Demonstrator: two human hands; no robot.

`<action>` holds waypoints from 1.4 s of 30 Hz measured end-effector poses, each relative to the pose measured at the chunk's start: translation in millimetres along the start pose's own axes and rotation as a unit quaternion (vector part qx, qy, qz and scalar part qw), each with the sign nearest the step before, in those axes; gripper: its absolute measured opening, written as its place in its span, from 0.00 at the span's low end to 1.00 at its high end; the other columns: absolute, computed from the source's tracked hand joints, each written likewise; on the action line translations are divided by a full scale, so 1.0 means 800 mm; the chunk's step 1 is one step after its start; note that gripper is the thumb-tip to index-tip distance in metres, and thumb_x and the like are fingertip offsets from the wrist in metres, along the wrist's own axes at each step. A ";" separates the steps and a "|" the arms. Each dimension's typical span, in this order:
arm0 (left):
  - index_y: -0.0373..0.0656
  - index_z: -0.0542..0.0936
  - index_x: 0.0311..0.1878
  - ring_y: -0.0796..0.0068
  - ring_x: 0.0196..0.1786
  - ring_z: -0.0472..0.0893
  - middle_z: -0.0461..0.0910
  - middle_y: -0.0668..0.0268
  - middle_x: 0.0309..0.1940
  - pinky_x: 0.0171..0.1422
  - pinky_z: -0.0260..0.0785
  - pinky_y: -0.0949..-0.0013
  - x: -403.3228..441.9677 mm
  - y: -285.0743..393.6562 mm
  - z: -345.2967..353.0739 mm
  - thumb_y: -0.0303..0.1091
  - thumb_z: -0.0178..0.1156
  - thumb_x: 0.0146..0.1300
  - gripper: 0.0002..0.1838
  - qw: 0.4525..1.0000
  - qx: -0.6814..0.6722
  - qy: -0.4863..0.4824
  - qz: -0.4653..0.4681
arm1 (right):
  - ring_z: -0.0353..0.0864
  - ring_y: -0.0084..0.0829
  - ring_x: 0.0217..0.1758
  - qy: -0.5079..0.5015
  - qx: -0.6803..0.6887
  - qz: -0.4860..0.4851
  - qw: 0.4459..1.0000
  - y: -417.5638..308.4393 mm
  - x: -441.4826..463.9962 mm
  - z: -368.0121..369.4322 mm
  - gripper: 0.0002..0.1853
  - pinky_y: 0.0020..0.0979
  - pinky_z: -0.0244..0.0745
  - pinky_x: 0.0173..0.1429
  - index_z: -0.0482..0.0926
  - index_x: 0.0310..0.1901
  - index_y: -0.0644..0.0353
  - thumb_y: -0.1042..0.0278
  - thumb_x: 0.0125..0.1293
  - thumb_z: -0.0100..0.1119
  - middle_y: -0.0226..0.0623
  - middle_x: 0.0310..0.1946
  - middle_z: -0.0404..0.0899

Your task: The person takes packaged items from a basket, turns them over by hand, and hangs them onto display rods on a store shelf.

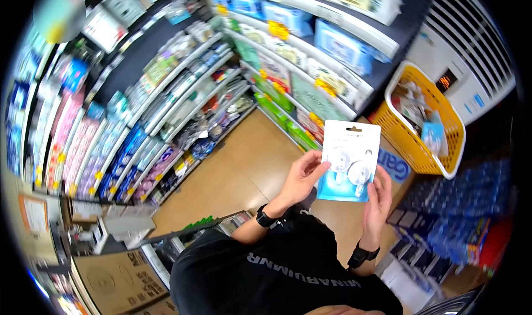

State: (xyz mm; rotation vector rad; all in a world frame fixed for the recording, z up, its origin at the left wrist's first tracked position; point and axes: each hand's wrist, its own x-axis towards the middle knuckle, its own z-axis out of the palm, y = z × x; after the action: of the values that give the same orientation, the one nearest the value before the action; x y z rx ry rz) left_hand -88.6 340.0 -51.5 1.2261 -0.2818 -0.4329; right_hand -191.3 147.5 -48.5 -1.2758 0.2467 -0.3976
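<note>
A flat blister pack (349, 161), white at the top and blue at the bottom, shows two round white items behind clear plastic. Its left edge is held by my left hand (303, 177), thumb on the front. At the lower right edge, my right hand (379, 196) grips the same pack, thumb also on the front. The pack faces me, nearly upright in view, above the floor. A hang hole is at its top. Both wrists wear black bands.
Stocked shelves (183, 60) line the left and back. A yellow basket (396, 87) with mixed goods stands at the right, beside a white appliance (429, 54). Packs of blue bottles (465, 190) are at the right, a cardboard box (113, 276) at the lower left. Tan floor (233, 165) lies between.
</note>
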 end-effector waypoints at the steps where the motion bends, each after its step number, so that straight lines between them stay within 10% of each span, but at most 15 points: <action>1: 0.36 0.78 0.54 0.83 0.51 0.78 0.83 0.68 0.48 0.59 0.70 0.74 -0.011 0.002 -0.012 0.31 0.61 0.75 0.11 0.999 0.018 0.027 0.007 | 0.74 0.29 0.66 -0.022 -0.020 0.011 0.999 0.001 0.000 0.011 0.24 0.29 0.65 0.70 0.65 0.71 0.66 0.76 0.75 0.53 0.45 0.61 0.78; 18: 0.36 0.78 0.54 0.82 0.51 0.80 0.84 0.66 0.48 0.58 0.72 0.75 -0.061 0.061 -0.196 0.29 0.62 0.73 0.11 0.957 0.013 0.267 0.116 | 0.73 0.29 0.64 -0.314 -0.045 0.029 0.948 0.056 0.100 0.243 0.36 0.31 0.66 0.69 0.62 0.72 0.69 0.83 0.64 0.65 0.41 0.64 0.72; 42: 0.30 0.84 0.47 0.75 0.35 0.81 0.83 0.60 0.36 0.39 0.73 0.72 0.079 0.197 -0.488 0.33 0.64 0.71 0.13 0.869 0.255 0.385 0.179 | 0.77 0.38 0.65 -0.311 -0.162 -0.074 0.934 0.155 0.269 0.554 0.34 0.38 0.72 0.69 0.64 0.69 0.68 0.78 0.64 0.68 0.49 0.64 0.73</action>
State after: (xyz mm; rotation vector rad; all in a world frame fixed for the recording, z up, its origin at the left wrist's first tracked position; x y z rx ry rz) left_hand 163.0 682.3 -28.2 1.7183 0.0844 0.5024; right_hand 197.1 474.6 -35.8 -1.6856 -0.3380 -0.0614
